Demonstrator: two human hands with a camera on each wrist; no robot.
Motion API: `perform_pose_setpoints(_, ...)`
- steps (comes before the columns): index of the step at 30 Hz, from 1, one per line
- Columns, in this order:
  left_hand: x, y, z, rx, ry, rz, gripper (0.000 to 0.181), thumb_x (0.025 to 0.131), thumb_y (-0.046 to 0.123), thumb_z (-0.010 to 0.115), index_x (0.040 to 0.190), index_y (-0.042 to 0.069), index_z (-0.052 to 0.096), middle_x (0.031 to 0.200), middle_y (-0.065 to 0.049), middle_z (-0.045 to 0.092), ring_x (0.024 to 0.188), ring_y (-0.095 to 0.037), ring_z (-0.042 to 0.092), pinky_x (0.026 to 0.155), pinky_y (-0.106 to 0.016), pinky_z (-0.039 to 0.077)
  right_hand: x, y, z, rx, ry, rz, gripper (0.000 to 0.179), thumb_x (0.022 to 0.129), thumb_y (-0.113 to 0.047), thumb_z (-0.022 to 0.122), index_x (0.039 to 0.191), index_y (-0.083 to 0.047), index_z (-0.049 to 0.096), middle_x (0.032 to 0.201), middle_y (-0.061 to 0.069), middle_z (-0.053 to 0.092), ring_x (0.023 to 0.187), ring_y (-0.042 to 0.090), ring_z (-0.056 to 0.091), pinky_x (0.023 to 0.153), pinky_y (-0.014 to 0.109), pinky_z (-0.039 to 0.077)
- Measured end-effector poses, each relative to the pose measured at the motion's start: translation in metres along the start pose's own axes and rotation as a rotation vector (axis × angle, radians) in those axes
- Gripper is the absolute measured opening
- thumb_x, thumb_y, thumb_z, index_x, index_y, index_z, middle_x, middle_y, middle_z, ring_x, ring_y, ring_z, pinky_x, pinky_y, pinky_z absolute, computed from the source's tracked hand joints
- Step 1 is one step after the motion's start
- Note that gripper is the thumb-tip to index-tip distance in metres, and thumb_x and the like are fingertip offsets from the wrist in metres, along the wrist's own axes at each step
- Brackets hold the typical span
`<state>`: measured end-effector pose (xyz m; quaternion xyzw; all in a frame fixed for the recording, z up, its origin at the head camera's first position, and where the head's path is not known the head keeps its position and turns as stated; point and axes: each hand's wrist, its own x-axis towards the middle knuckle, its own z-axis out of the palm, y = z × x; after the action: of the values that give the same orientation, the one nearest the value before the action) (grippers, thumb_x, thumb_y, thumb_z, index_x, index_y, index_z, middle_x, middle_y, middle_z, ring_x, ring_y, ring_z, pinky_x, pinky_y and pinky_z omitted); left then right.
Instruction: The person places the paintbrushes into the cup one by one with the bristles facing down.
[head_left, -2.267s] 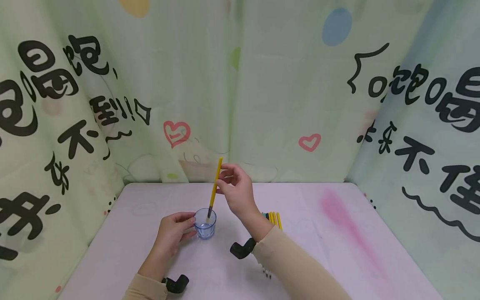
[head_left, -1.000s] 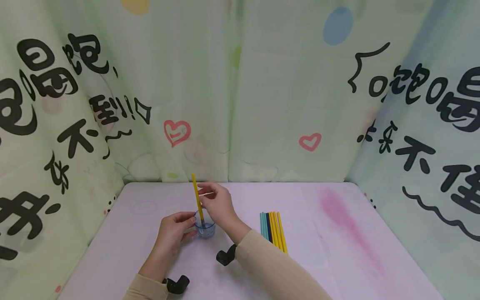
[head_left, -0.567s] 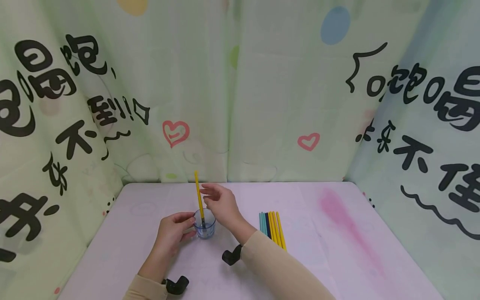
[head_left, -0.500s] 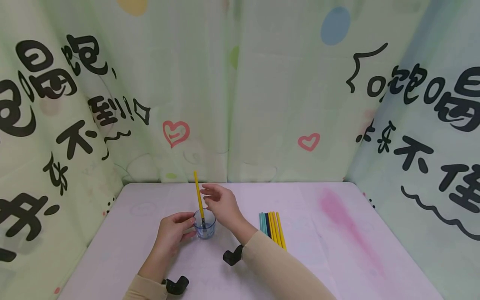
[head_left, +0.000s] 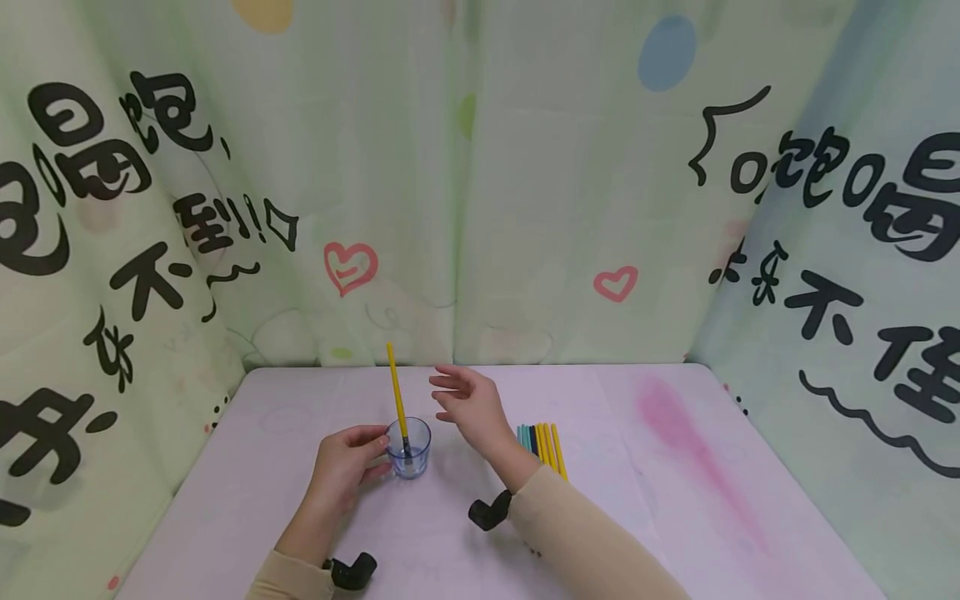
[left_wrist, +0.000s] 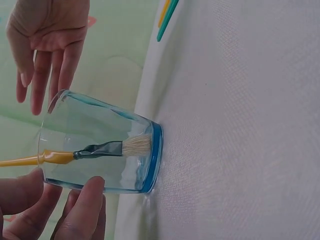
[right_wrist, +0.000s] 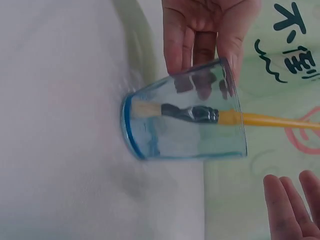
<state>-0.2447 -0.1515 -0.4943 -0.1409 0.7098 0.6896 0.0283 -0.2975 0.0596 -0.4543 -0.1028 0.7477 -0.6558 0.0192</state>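
A clear bluish glass stands upright on the table, and my left hand holds it by its left side with thumb and fingers. Inside leans a paintbrush with a yellow handle; its pale bristles point down to the glass bottom in the left wrist view. My right hand hovers to the right of the glass, fingers extended and apart from the brush, holding nothing. In the right wrist view the left fingers reach against the glass wall.
Several more brushes with teal, dark blue and yellow handles lie in a row on the pale pink table, partly hidden under my right forearm. A printed curtain surrounds the table at the back and sides.
The right hand lowered the yellow brush into the glass, let go of it, and has drawn back to the right. The left hand stays at the glass.
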Motion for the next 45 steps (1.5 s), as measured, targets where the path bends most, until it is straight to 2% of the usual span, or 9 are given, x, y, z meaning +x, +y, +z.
perform_pose_setpoints(8,0.001,-0.001,0.0,0.001,0.003,-0.016,0.033,0.103,0.006,0.07,0.135,-0.002,0.07,0.13,-0.022,0.068,0.115,-0.033,0.074,0.087,-0.038,0.069,-0.011,0.009,-0.029,0.032,0.058,0.016,0.045,0.102,-0.001,0.069,0.145,-0.012,0.066,0.134,0.019,0.075,0.122,0.039,0.074,0.085,0.042,0.07)
perform_pose_setpoints(16,0.001,-0.002,-0.002,-0.001,0.0,-0.018,0.033,0.103,0.006,0.07,0.135,-0.003,0.07,0.132,-0.023,0.067,0.113,-0.03,0.074,0.09,-0.041,0.069,-0.027,0.021,-0.058,-0.01,0.104,0.059,0.044,0.103,-0.005,0.07,0.145,-0.016,0.067,0.132,0.014,0.076,0.121,0.036,0.075,0.085,0.041,0.07)
perform_pose_setpoints(23,0.001,-0.001,-0.002,-0.004,0.004,-0.027,0.033,0.103,0.006,0.071,0.135,-0.002,0.07,0.133,-0.023,0.066,0.114,-0.031,0.074,0.091,-0.042,0.068,-0.038,0.029,-0.081,-0.017,0.14,0.093,0.044,0.103,-0.005,0.07,0.146,-0.017,0.065,0.136,0.02,0.073,0.123,0.039,0.073,0.085,0.041,0.07)
perform_pose_setpoints(29,0.001,-0.001,-0.001,-0.007,0.0,-0.025,0.033,0.103,0.007,0.072,0.134,-0.001,0.071,0.132,-0.023,0.067,0.107,-0.025,0.075,0.09,-0.041,0.069,-0.047,0.035,-0.103,-0.05,0.151,0.128,0.045,0.105,-0.008,0.069,0.148,-0.02,0.063,0.14,0.019,0.071,0.126,0.037,0.072,0.088,0.039,0.069)
perform_pose_setpoints(34,0.001,-0.001,0.0,-0.008,-0.006,-0.019,0.033,0.103,0.007,0.072,0.134,-0.002,0.071,0.132,-0.023,0.067,0.11,-0.028,0.075,0.088,-0.039,0.069,-0.056,0.04,-0.121,-0.076,0.17,0.156,0.048,0.104,-0.009,0.069,0.15,-0.02,0.06,0.142,0.02,0.069,0.127,0.039,0.071,0.088,0.04,0.069)
perform_pose_setpoints(40,0.002,-0.002,0.0,-0.004,0.001,-0.022,0.033,0.102,0.008,0.073,0.134,-0.001,0.071,0.131,-0.022,0.068,0.112,-0.029,0.074,0.087,-0.038,0.069,-0.065,0.046,-0.139,-0.13,0.202,0.17,0.05,0.104,-0.008,0.068,0.152,-0.017,0.059,0.141,0.023,0.069,0.122,0.038,0.073,0.083,0.035,0.07)
perform_pose_setpoints(45,0.003,-0.002,0.0,0.003,0.004,-0.023,0.032,0.103,0.008,0.073,0.134,0.0,0.071,0.132,-0.022,0.067,0.11,-0.027,0.075,0.087,-0.038,0.069,-0.07,0.052,-0.149,-0.187,0.226,0.221,0.052,0.103,-0.009,0.07,0.153,-0.016,0.058,0.137,0.021,0.071,0.117,0.034,0.074,0.082,0.037,0.07)
